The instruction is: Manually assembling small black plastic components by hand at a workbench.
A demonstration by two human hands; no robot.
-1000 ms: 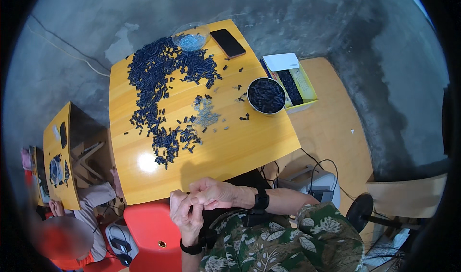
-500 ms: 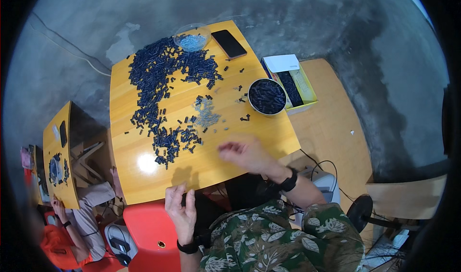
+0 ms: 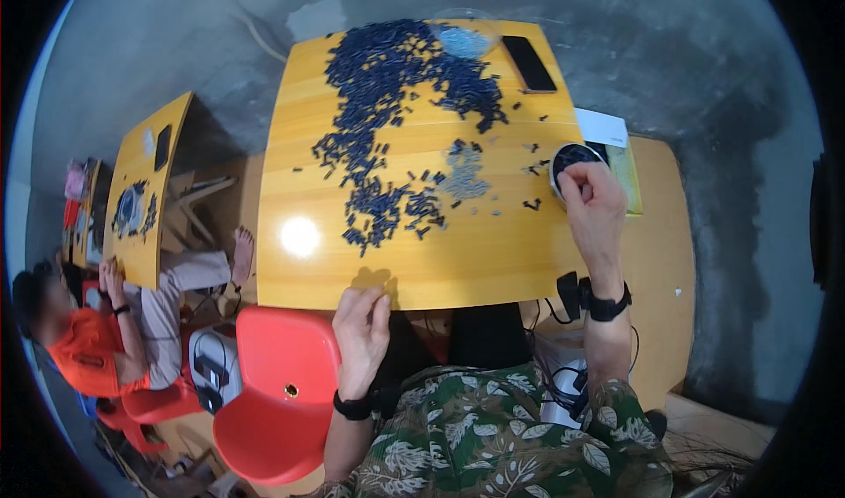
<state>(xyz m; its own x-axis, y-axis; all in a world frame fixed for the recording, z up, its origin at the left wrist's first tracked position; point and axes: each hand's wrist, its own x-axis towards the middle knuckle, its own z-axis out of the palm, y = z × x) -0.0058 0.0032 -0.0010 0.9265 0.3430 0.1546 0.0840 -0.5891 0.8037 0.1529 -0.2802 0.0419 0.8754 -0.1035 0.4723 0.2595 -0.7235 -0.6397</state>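
Note:
My right hand [image 3: 595,209] hangs over the rim of a white bowl [image 3: 556,190] filled with small black pieces [image 3: 576,156]. Its fingers are bent and pressed together, and whatever they hold is hidden. Down at the table's near edge, my left hand [image 3: 363,326] has thumb and forefinger brought together; anything between them is too small to make out. A large spread of short black tube-like parts [image 3: 374,71] covers the far left and runs toward me in a trail. To its right lies a patch of small greyish clear pieces [image 3: 465,171].
A clear round dish [image 3: 464,42] of pale blue bits and a phone [image 3: 530,64] lie at the far edge. Beyond the bowl stands a yellow box [image 3: 633,181] with a white flap. A red chair [image 3: 286,357] is at my left. Another person [image 3: 92,348] sits at a table further left.
My right hand has moved right, from above the near part of the table to the bowl. My left hand stays by the near edge, its fingers closer together. The view has shifted.

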